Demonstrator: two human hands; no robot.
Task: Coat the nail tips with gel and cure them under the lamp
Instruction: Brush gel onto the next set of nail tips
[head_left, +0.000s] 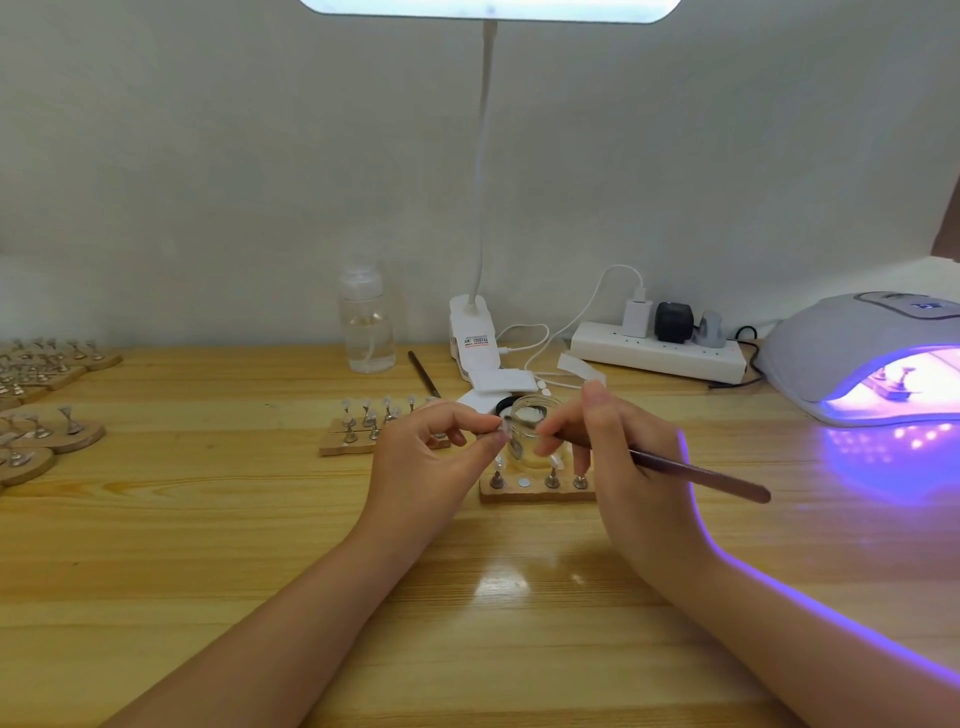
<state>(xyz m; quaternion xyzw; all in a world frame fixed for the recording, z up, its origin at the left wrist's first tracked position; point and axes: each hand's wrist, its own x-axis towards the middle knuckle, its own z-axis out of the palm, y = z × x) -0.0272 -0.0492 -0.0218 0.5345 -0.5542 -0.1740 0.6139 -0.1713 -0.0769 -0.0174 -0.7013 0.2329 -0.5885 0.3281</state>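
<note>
Two bare forearms reach in from the near edge of the pale wooden table (208, 519), and the work sits at their fingertips. On the left hand (431, 457), thumb and forefinger pinch a small clear nail tip on its metal stand (500, 430), the other fingers loosely curled. Fingers of the right hand (618, 467) close narrowly round a slim dark-red gel brush (701, 474), whose bristle end meets the tip (too small to tell if gel is on it).

To coat well, I would judge short, light strokes best, with the pinch kept low on the stand so no finger touches the wet face.

Just behind the fingers stands a small clear glass gel jar (530, 431), close enough to be knocked. Below it lies a small wooden block with metal stands (537, 486), one magnet spot bare. A second wooden block of tipped stands (363, 431) sits to the left, and more wooden bases with stands (47, 395) crowd the far left.

At the right, the grey domed curing lamp (872, 358) glows violet with a stand already inside. Far back are a clear pump bottle (366, 327), a white clip desk lamp (480, 208) and a white power strip (660, 351).
</note>
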